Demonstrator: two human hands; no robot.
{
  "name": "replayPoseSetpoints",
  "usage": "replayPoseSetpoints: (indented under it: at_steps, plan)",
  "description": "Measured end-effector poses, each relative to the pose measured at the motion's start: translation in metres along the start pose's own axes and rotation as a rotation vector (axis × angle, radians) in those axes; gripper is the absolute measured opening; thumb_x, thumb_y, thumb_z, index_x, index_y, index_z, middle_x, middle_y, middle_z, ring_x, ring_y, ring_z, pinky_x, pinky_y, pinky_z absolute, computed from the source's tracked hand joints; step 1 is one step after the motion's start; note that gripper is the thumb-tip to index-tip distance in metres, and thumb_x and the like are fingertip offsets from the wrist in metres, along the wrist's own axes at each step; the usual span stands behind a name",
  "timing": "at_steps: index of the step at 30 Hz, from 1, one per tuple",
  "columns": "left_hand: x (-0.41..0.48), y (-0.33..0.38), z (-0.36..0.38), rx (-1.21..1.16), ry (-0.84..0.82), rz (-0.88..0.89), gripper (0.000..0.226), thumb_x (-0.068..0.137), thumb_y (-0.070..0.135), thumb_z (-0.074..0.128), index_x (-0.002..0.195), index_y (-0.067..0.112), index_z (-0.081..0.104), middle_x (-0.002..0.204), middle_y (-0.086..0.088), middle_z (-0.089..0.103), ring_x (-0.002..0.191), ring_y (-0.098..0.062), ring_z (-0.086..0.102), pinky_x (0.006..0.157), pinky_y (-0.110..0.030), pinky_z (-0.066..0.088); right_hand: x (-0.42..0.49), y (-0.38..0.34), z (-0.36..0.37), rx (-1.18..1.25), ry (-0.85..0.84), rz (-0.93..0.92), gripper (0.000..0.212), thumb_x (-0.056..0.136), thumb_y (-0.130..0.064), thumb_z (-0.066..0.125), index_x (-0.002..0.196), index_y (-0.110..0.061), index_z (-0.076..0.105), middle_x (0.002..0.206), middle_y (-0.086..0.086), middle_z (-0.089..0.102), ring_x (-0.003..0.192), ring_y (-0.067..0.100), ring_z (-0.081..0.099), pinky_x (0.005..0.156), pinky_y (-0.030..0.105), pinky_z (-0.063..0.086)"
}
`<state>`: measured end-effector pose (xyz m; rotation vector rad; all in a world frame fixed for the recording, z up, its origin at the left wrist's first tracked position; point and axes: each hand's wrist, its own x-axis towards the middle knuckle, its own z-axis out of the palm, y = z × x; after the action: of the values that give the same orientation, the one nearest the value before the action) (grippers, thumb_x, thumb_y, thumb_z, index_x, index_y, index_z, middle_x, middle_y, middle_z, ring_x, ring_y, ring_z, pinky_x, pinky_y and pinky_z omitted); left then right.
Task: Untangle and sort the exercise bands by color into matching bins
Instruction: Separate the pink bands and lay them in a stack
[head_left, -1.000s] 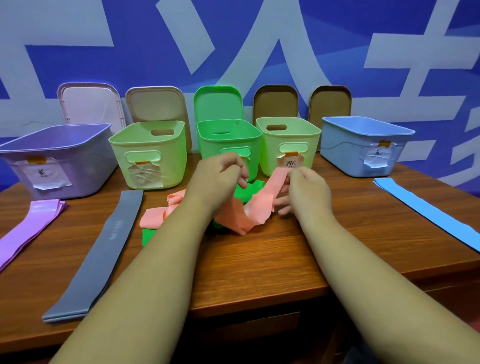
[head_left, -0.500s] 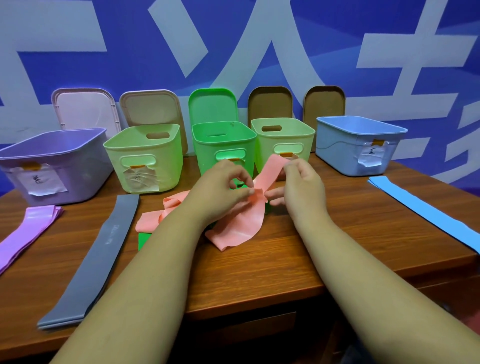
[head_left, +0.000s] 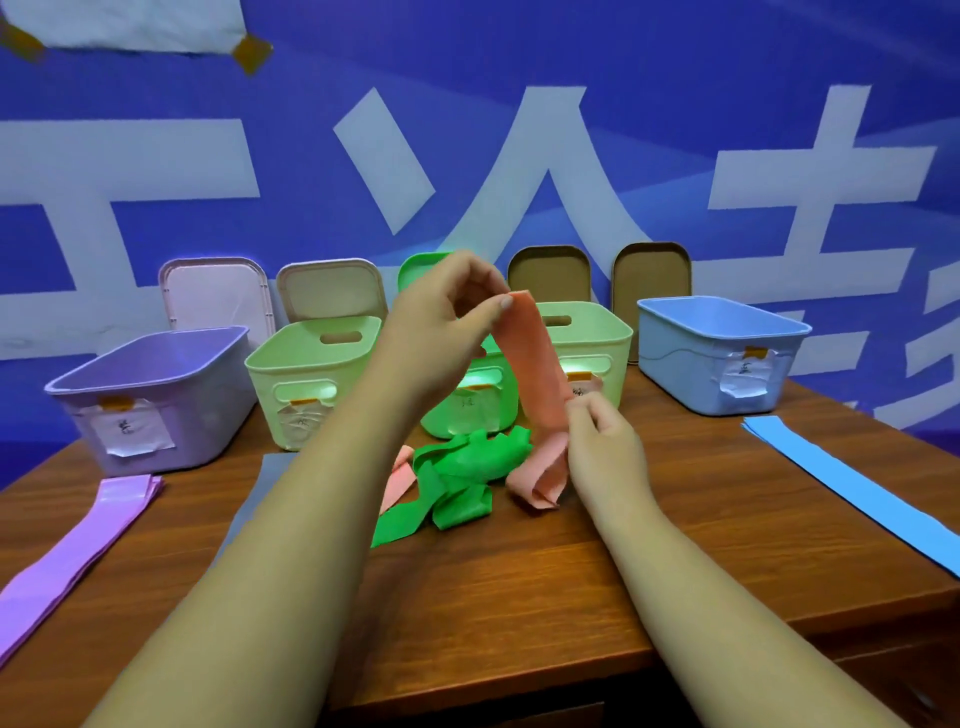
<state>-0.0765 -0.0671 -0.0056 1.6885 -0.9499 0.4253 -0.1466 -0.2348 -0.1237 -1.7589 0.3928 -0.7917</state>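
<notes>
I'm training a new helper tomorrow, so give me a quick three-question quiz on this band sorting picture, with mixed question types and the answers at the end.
1. True or false: the green band already lies inside a bin.
2. The left hand and right hand both pinch a band of which colour? A blue, B pink, C purple.
3. Fill in: the upper end of that band is held by the ___ hand.

Key: 1 false, it lies crumpled on the table. 2 B, the pink band. 3 left.
</notes>
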Motion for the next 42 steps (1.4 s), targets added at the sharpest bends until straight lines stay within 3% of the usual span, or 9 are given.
replayPoseSetpoints:
  at_steps: [5, 9, 13, 18, 21, 26, 34, 38, 42]
  plan:
    - [0.024, 0.025, -0.005, 0.107, 0.027, 0.075, 0.007, 0.099, 0.024, 0.072, 0.097, 0.026, 0.066, 0.087, 0.008, 0.071, 0.081, -0.017, 0.071, 0.067, -0.045, 0.063, -0.006, -0.009, -0.002, 0.066, -0.071, -0.001, 0.025, 0.109, -0.038, 0.049, 0.097, -0.032, 0.07, 0.096, -0.001, 0.07, 0.095, 0.021, 0.065, 0.076, 0.037, 0.049]
    - [0.039, 0.037, -0.006, 0.181, 0.052, 0.092, 0.007, 0.099, 0.027, 0.071, 0.099, 0.033, 0.067, 0.092, 0.014, 0.072, 0.082, -0.012, 0.07, 0.073, -0.042, 0.063, -0.013, -0.017, -0.006, 0.247, -0.184, 0.088, 0.033, 0.113, -0.048, 0.04, 0.119, -0.037, 0.07, 0.111, -0.021, 0.072, 0.11, -0.004, 0.062, 0.093, 0.02, 0.048]
    - [0.052, 0.045, -0.008, 0.216, 0.061, 0.09, 0.012, 0.1, 0.025, 0.068, 0.103, 0.036, 0.07, 0.097, 0.015, 0.072, 0.087, -0.014, 0.07, 0.074, -0.044, 0.063, -0.02, -0.018, -0.004, 0.304, -0.25, 0.151, 0.059, 0.107, -0.067, 0.039, 0.125, -0.026, 0.077, 0.121, -0.008, 0.079, 0.121, 0.01, 0.069, 0.115, 0.041, 0.048]
    - [0.062, 0.044, -0.01, 0.231, 0.099, 0.044, 0.01, 0.1, 0.028, 0.069, 0.107, 0.033, 0.074, 0.095, 0.018, 0.071, 0.093, -0.011, 0.069, 0.081, -0.048, 0.062, -0.025, -0.032, -0.01, 0.21, -0.327, 0.073, 0.05, 0.11, -0.056, 0.041, 0.116, -0.023, 0.077, 0.102, -0.001, 0.082, 0.101, 0.014, 0.076, 0.096, 0.042, 0.057]
    - [0.066, 0.04, -0.009, 0.221, 0.118, 0.011, 0.01, 0.1, 0.027, 0.069, 0.107, 0.032, 0.074, 0.098, 0.016, 0.072, 0.095, -0.012, 0.07, 0.081, -0.046, 0.063, -0.03, -0.032, -0.019, 0.097, -0.359, 0.023, 0.042, 0.109, -0.058, 0.046, 0.112, -0.03, 0.076, 0.102, -0.004, 0.081, 0.101, 0.017, 0.075, 0.1, 0.05, 0.057]
    - [0.072, 0.027, 0.007, 0.145, 0.149, -0.065, 0.011, 0.101, 0.022, 0.068, 0.108, 0.027, 0.075, 0.102, 0.009, 0.072, 0.094, -0.017, 0.071, 0.061, -0.03, 0.062, -0.037, -0.025, -0.045, 0.001, -0.348, 0.027, 0.033, 0.11, -0.05, 0.048, 0.106, -0.034, 0.077, 0.093, -0.001, 0.079, 0.09, 0.023, 0.075, 0.078, 0.04, 0.056]
    - [0.063, -0.024, 0.078, 0.05, 0.118, -0.225, 0.005, 0.093, 0.024, 0.077, 0.093, 0.029, 0.075, 0.093, 0.009, 0.076, 0.088, -0.015, 0.072, 0.082, -0.047, 0.063, -0.046, -0.022, -0.107, -0.399, -0.362, 0.086, 0.035, 0.109, -0.046, 0.047, 0.093, -0.026, 0.071, 0.079, -0.002, 0.066, 0.058, 0.01, 0.062, 0.045, 0.027, 0.046]
    - [0.049, -0.049, 0.129, 0.083, 0.074, -0.287, 0.012, 0.092, 0.018, 0.076, 0.086, 0.028, 0.074, 0.092, 0.013, 0.075, 0.092, -0.017, 0.071, 0.083, -0.037, 0.06, -0.046, -0.015, -0.132, -0.645, -0.377, 0.114, 0.042, 0.107, -0.045, 0.047, 0.077, -0.019, 0.059, 0.075, 0.001, 0.06, 0.06, 0.018, 0.06, 0.049, 0.034, 0.05]
    - [0.035, -0.072, 0.167, 0.23, 0.032, -0.341, 0.005, 0.093, 0.019, 0.074, 0.093, 0.023, 0.077, 0.101, 0.004, 0.077, 0.094, -0.018, 0.067, 0.077, -0.028, 0.048, -0.048, -0.014, -0.144, -0.723, -0.422, 0.209, 0.037, 0.107, -0.046, 0.048, 0.089, -0.021, 0.068, 0.086, 0.003, 0.065, 0.067, 0.022, 0.069, 0.045, 0.03, 0.054]
